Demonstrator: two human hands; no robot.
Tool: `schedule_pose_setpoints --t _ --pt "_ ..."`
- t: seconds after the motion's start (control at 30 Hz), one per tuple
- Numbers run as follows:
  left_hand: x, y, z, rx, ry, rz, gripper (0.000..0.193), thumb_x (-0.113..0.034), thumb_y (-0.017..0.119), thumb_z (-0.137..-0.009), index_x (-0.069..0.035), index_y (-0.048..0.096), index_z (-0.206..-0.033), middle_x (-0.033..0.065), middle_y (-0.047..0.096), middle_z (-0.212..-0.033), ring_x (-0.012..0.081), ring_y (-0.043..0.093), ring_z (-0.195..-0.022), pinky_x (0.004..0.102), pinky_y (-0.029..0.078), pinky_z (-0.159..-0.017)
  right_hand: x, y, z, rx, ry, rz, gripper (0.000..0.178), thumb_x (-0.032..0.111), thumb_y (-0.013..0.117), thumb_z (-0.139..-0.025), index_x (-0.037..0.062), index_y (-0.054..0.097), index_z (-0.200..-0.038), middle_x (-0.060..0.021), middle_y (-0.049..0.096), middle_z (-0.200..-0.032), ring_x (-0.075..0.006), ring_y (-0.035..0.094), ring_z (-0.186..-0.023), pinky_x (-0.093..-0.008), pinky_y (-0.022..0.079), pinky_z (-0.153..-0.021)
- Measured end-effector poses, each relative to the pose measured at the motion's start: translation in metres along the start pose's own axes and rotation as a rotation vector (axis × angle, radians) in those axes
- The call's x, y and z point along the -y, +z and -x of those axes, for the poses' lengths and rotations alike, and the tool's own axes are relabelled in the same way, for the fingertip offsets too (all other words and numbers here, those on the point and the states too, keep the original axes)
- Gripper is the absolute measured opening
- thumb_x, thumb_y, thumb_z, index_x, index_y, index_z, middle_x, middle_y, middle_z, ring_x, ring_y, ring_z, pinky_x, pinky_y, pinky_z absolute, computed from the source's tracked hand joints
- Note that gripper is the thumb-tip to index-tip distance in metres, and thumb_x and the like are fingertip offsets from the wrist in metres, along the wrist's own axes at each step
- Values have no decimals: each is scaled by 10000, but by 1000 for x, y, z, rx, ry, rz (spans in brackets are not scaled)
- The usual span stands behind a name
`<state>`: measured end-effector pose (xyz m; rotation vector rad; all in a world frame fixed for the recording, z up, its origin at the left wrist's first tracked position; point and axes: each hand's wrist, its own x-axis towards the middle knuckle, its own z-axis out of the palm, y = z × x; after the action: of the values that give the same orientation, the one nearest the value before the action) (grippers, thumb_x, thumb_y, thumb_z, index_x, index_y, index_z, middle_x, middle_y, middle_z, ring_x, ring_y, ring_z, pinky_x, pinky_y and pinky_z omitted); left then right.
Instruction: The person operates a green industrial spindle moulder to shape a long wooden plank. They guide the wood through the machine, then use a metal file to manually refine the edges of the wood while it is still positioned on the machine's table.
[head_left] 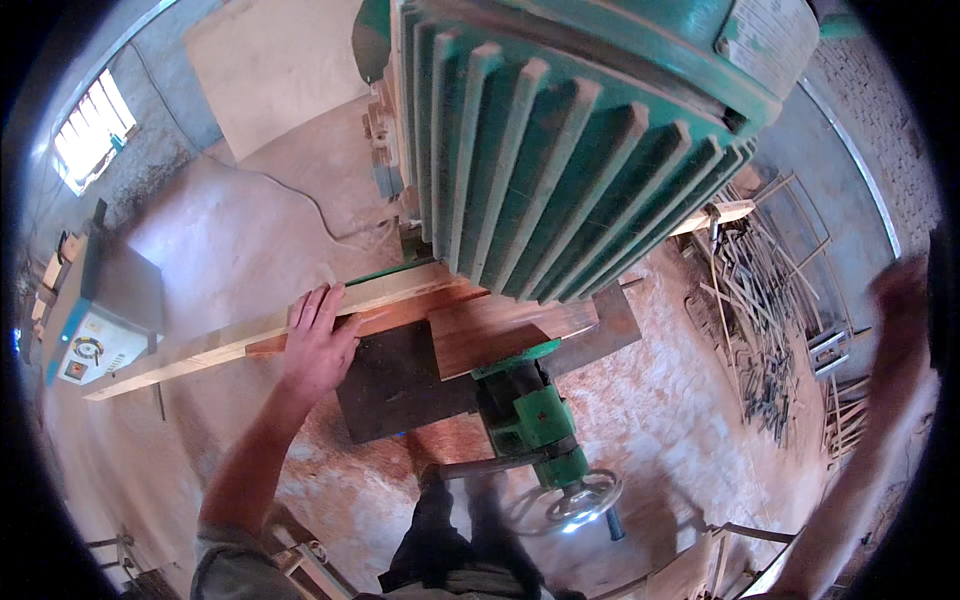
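My left hand [321, 345] lies over a long pale wooden beam [215, 342], its fingers hooked across the top. The thumb presses on a reddish wooden piece [380, 318] that runs along the beam's near side. A wider reddish-brown board [505, 332] sits beside it on a dark metal table [385, 385], under a large green ribbed motor housing [560, 160]. The housing hides the far end of the pieces and any cutting tool. My right hand [900, 290] is raised at the far right edge, dark and blurred, and its fingers cannot be made out.
Below the board, a green clamp [540, 410] carries a shiny handwheel [585, 500]. A grey control box [100, 315] stands at left. Thin wood offcuts [755, 320] are heaped on the right. A cable [290, 190] trails over the dusty floor; a pale sheet [270, 75] leans behind.
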<state>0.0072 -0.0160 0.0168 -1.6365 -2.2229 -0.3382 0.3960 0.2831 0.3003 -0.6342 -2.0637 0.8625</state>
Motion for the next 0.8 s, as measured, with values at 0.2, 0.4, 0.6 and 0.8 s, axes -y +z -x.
schedule_pose_setpoints --t 0.2,0.4,0.6,0.8 --pt "-2 16 -9 -2 42 -7 379 -136 658 -591 -101 615 -966 186 409 -1215 356 397 -1118 480 315 -930 -9 182 132 847 -156 240 464 293 636 -752 -9 503 -1078 -180 505 -1088 -307 530 -988 -391 446 -831" --pt "-1 19 -9 -39 59 -28 359 -115 599 -643 -129 603 -1002 193 408 -1210 368 401 -1108 497 323 -917 -24 269 161 736 -205 158 320 310 590 -789 33 555 -945 -167 599 -780 -296 600 -651 -384 495 -592" --pt "-2 23 -10 -57 74 -69 351 -101 569 -687 -149 591 -1034 196 410 -1205 371 406 -1103 496 329 -916 -17 282 144 881 -120 82 240 303 591 -788 63 597 -798 -125 582 -639 -276 598 -595 -374 491 -526" --pt "-3 24 -11 -81 65 -86 328 -104 566 -690 -168 604 -1010 181 426 -1192 363 416 -1092 486 336 -909 -24 289 151 736 -188 -11 236 284 587 -796 78 595 -681 -115 569 -572 -281 582 -515 -381 477 -467"
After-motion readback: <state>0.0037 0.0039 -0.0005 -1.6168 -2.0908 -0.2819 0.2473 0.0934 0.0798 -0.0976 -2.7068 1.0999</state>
